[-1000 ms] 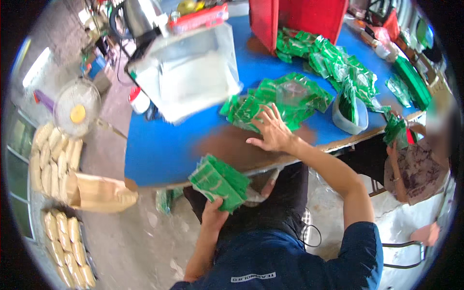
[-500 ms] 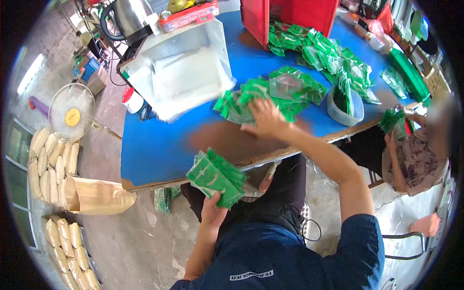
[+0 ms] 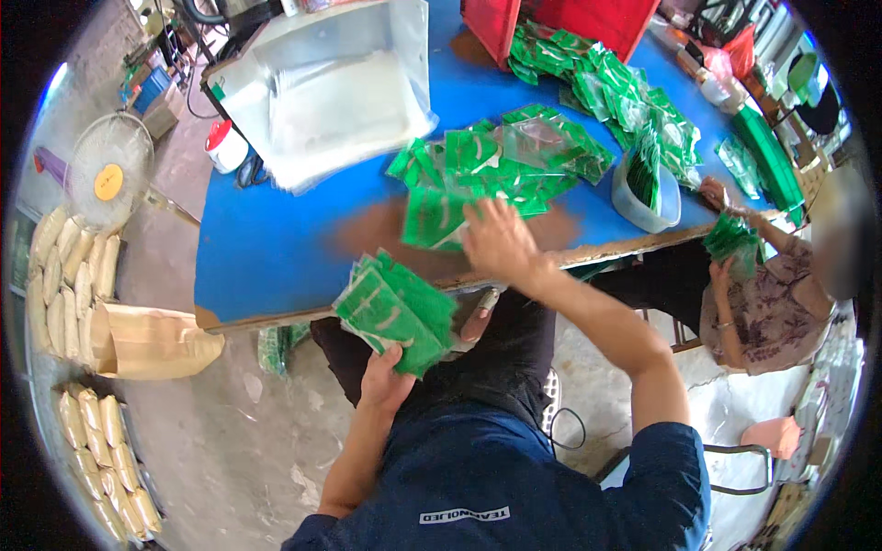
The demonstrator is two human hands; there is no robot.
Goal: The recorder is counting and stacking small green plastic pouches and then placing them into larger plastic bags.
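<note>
left hand (image 3: 384, 378) grasps one fanned stack of green packets (image 3: 397, 308) at centre; right hand (image 3: 497, 241), fingers spread flat, presses one packet (image 3: 430, 217) of an uncountable pile on the blue table (image 3: 276, 253); concrete floor below.

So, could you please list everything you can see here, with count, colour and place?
table: one, blue top, centre
loose packets: a heap, green, mid-table
far packets: a heap, green, by the crate
crate: one, red, far edge
tub: one, grey, holding green packets, table right
clear bags: a pile, table left
fan: one, white, floor left
paper bag: one, brown, floor
co-worker: one, seated right, holding green packets
left hand: holds packet stack, green, below table edge
right hand: flat on loose packets
</note>
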